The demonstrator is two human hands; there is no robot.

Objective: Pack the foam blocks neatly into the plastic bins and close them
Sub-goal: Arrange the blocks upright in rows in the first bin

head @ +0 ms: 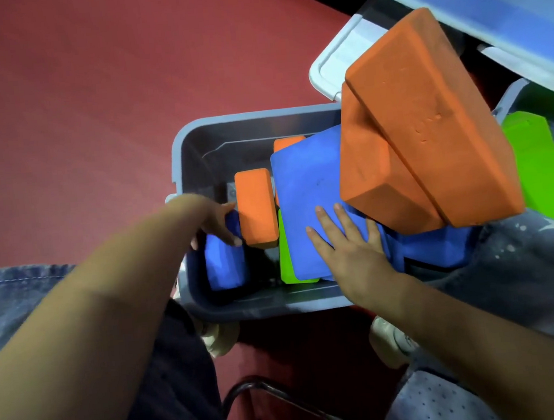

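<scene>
In the grey bin at frame centre, the left hand reached in, fingers on a small blue block. The right hand pressed flat on a wide blue block. Best settle these before the large orange blocks leaning at upper right.

No readable text, label, brand or number on anything under my hands; surfaces plain.

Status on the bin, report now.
Left hand open, fingers on small blue block. Right hand flat on large blue block. Bin open, blocks jumbled. Two big orange blocks stick out over its rim, blocking closure.
</scene>
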